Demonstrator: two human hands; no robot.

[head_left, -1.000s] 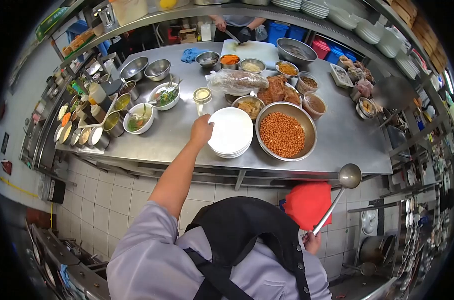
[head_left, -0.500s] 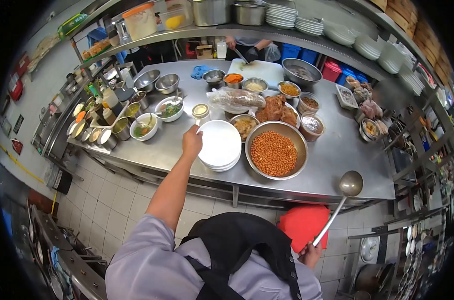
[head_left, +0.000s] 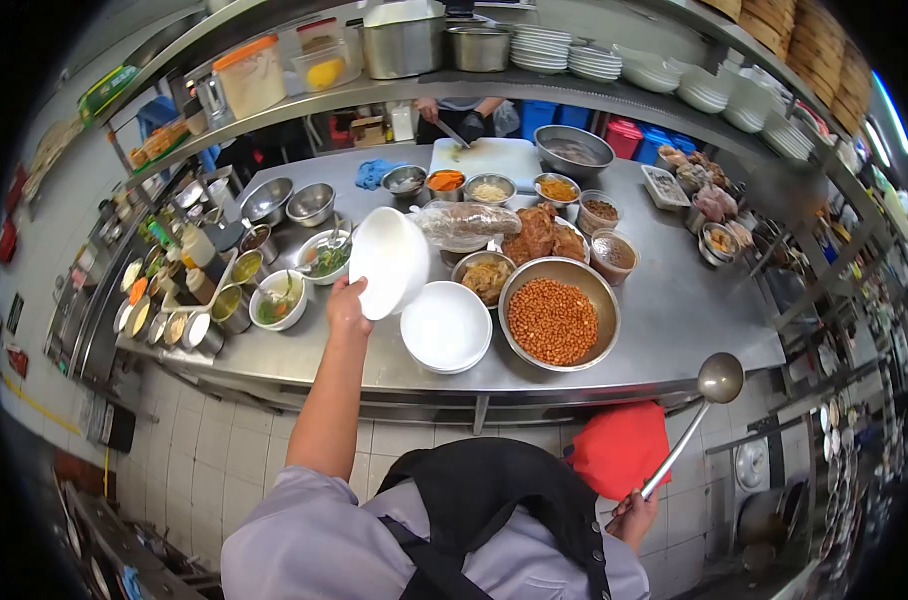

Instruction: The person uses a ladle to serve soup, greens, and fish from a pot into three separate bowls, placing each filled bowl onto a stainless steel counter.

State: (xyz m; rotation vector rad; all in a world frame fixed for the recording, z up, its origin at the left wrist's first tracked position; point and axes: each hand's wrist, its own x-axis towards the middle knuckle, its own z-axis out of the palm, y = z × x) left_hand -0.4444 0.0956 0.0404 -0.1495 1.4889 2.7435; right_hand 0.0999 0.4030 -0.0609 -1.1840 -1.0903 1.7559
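Observation:
My left hand (head_left: 348, 306) grips the rim of a white bowl (head_left: 390, 262), which is raised and tilted above the steel counter. Just right of it stands a stack of white bowls (head_left: 446, 326). Beside the stack is a steel bowl of reddish-brown nuts or beans (head_left: 552, 321). Low on the right, my right hand (head_left: 633, 515) is closed round the handle of a long ladle (head_left: 720, 378), whose cup is up near the counter's front edge. The tilted bowl hides the spot where a small jar stood.
Two bowls with greens (head_left: 278, 300) and sauce containers (head_left: 230, 309) line the steel counter (head_left: 674, 330) at left. Wrapped food (head_left: 464, 225) and browned meat (head_left: 540, 236) lie behind the stack. Across the counter, another person's hands (head_left: 471, 125) hold a knife at a white board (head_left: 494, 155). Dishes fill the overhead shelf.
My left hand has lifted one white bowl off the stack, up and to the left, and tilted it. My right hand still holds the ladle, slightly further right. The view has shifted a little.

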